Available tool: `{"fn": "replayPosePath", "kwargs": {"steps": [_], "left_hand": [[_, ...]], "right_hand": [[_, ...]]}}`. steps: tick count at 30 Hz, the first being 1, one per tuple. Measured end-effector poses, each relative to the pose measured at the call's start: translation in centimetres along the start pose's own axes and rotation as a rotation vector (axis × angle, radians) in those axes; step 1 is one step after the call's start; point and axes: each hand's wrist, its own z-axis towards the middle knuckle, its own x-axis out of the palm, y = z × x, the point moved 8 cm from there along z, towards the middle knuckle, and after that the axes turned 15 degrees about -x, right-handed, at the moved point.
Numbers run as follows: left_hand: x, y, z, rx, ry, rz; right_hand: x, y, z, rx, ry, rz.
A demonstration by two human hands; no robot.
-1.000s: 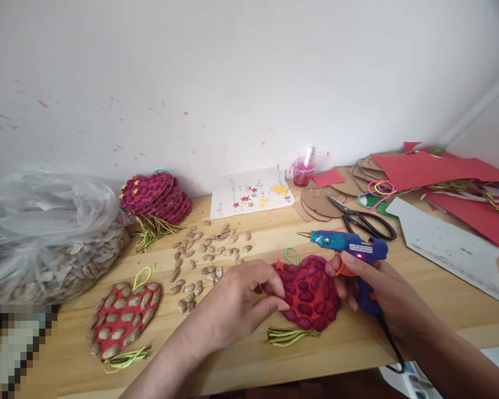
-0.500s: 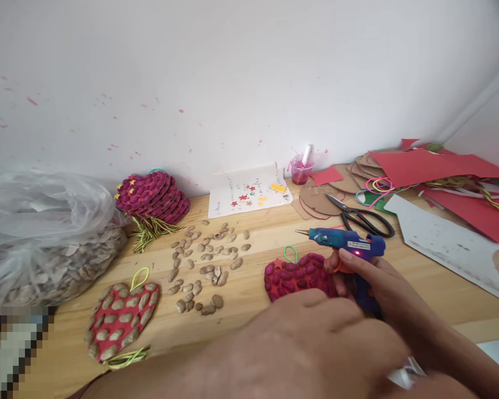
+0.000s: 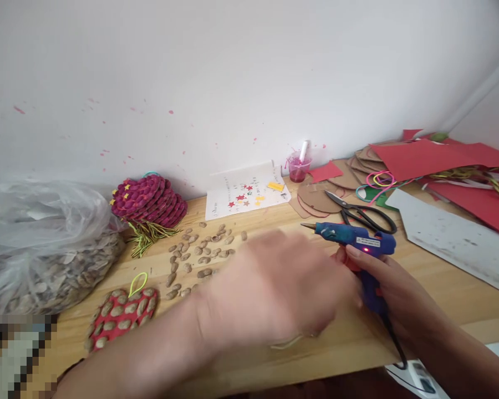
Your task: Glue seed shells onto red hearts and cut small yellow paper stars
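Note:
My right hand (image 3: 388,285) grips the handle of a blue glue gun (image 3: 355,237), whose nozzle points left and whose red light is on. My left hand (image 3: 274,293) is a motion-blurred shape in front of the gun, and its fingers cannot be made out. It covers the spot where the dark red shell-covered heart lay, so the heart is hidden. Loose nut shells (image 3: 199,252) lie scattered just behind my left hand. A red heart with unpainted shells and a green loop (image 3: 122,315) lies at the front left of the wooden table (image 3: 441,291).
A clear plastic bag of shells (image 3: 45,249) fills the left side. A stack of painted hearts (image 3: 147,200) sits by the wall. A star sticker sheet (image 3: 245,194), pink cup (image 3: 298,167), black scissors (image 3: 363,215), cardboard cutouts (image 3: 316,197) and red paper (image 3: 419,158) lie behind and right.
My left hand left the painted heart's edge, swept close past the camera, and now blurs across the heart. The glue gun stayed in my right hand, shifting slightly right.

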Motion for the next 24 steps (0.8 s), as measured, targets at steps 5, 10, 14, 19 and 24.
{"fn": "replayPosePath", "kwargs": {"steps": [5, 10, 14, 19, 24], "left_hand": [[2.5, 13.7, 6.8, -0.43, 0.062, 0.114], [6.2, 17.4, 8.1, -0.464, 0.131, 0.092], [7.5, 17.7, 8.1, -0.477, 0.172, 0.082], [7.4, 18.4, 8.1, -0.502, 0.166, 0.073], [7.6, 18.7, 8.1, -0.503, 0.155, 0.083]], "right_hand": [[-0.1, 0.3, 0.0, -0.023, 0.005, 0.011], [0.2, -0.1, -0.1, 0.017, 0.014, 0.059], [0.0, -0.4, -0.1, 0.052, 0.007, 0.071], [0.0, -0.6, -0.2, 0.066, 0.016, 0.07], [-0.1, -0.6, -0.3, 0.06, 0.002, 0.071]]}}
